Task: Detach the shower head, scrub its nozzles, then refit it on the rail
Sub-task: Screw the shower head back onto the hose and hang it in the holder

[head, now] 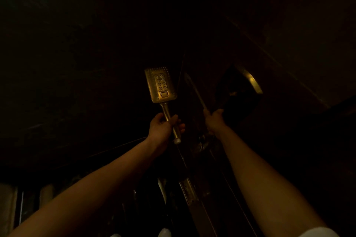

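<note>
Head view | your left hand (pixel 163 127) curls round the shower head (pixel 160 84) handle, held up mid-frame, nozzles facing you | your right hand (pixel 213 119) grips a thin pale stick (pixel 194 90) just beside it.

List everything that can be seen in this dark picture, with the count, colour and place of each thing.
rectangular metal shower head: 1, golden in this light, centre, upright, nozzle face toward the camera
thin pale stick-shaped tool: 1, whitish, right of the shower head, pointing up; probably a brush, too dim to be sure
curved metal fixture: 1, golden, right, against the dark wall
shiny metal fitting: 1, dull silver, lower centre, below the hands
white rounded objects: 2, bottom edge; too dark to identify
white fabric: 1, bottom right corner, over the right arm
left hand: 1, grips the shower head's handle
right hand: 1, grips the tool's lower end
</note>
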Demonstrator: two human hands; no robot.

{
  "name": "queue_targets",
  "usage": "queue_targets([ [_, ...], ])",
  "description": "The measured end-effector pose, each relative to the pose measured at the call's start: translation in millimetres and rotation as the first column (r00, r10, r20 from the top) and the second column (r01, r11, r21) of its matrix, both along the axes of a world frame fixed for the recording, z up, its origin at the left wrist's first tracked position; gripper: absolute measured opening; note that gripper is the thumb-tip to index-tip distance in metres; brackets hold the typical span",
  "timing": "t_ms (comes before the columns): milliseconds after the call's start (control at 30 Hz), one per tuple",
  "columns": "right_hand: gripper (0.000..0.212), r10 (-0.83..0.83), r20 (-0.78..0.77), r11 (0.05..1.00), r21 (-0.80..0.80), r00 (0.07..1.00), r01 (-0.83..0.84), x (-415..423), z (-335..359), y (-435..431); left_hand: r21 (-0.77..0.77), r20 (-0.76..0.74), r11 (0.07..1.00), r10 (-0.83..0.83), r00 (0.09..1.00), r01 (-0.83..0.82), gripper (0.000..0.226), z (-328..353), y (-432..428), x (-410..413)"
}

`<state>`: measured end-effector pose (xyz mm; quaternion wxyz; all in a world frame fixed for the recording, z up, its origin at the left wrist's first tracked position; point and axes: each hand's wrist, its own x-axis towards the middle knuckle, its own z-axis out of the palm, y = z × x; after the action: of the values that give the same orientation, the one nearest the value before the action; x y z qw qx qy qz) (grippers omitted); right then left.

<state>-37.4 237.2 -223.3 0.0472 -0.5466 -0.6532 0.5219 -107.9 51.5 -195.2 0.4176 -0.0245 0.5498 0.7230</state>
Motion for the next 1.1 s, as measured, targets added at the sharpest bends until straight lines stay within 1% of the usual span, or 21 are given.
queue_targets([
  [67,0.075,0.003,0.014,1.0,-0.004,1.0,-0.003,0,3,0,0.006,0.004,1.0,-0.006,1.0,0.006,0.037,0,-1,0],
  [167,0.076,-0.006,0.016,1.0,0.02,1.0,0.005,2,4,-2,0.005,0.01,1.0,-0.025,1.0,0.025,0.036,0,-4,-1],
  [267,0.075,-0.046,0.04,0.999,0.029,0.998,0.045,7,0,-17,-0.03,0.0,0.999,-0.032,0.999,0.032,0.039,-5,-11,-3],
  [367,0.069,-0.085,0.055,0.996,0.038,0.995,0.083,8,1,-33,-0.079,0.004,0.996,-0.031,1.0,0.031,0.038,-8,-17,-3],
  [433,0.061,-0.113,0.09,0.994,0.002,0.989,0.113,7,8,-42,-0.112,0.019,0.993,-0.025,1.0,0.027,0.034,-9,-21,-4],
  [467,0.054,-0.099,0.123,0.994,-0.027,0.987,0.103,7,12,-48,-0.129,0.021,0.991,-0.024,0.999,0.027,0.033,-11,-23,-5],
  [500,0.049,-0.059,0.138,0.996,-0.052,0.989,0.067,8,14,-55,-0.147,0.02,0.989,-0.027,0.999,0.03,0.033,-12,-24,-6],
  [567,0.046,0.07,0.15,0.996,-0.07,0.986,-0.06,7,17,-69,-0.184,0.016,0.982,-0.029,0.999,0.031,0.032,-15,-27,-6],
  [667,0.044,0.216,0.17,0.976,-0.015,0.962,-0.216,-7,29,-89,-0.241,-0.002,0.97,-0.033,0.999,0.032,0.027,-15,-31,-4],
  [767,0.035,0.354,0.233,0.925,0.058,0.906,-0.376,-26,48,-104,-0.289,-0.041,0.956,-0.056,0.998,0.042,0.028,-15,-36,-5],
  [833,0.031,0.402,0.281,0.894,0.085,0.871,-0.44,-37,58,-115,-0.347,-0.092,0.935,-0.111,0.99,0.073,0.028,-15,-39,-7],
  [900,0.029,0.45,0.328,0.858,0.1,0.83,-0.505,-45,68,-125,-0.394,-0.124,0.916,-0.129,0.984,0.07,0.028,-15,-41,-9],
  [1033,0.028,0.518,0.385,0.8,0.1,0.764,-0.592,-52,78,-139,-0.431,-0.125,0.901,-0.114,0.986,0.05,0.031,-9,-44,-14],
  [1100,0.027,0.53,0.389,0.792,0.092,0.754,-0.604,-53,81,-145,-0.434,-0.124,0.897,-0.144,0.982,0.077,0.033,-2,-45,-16],
])
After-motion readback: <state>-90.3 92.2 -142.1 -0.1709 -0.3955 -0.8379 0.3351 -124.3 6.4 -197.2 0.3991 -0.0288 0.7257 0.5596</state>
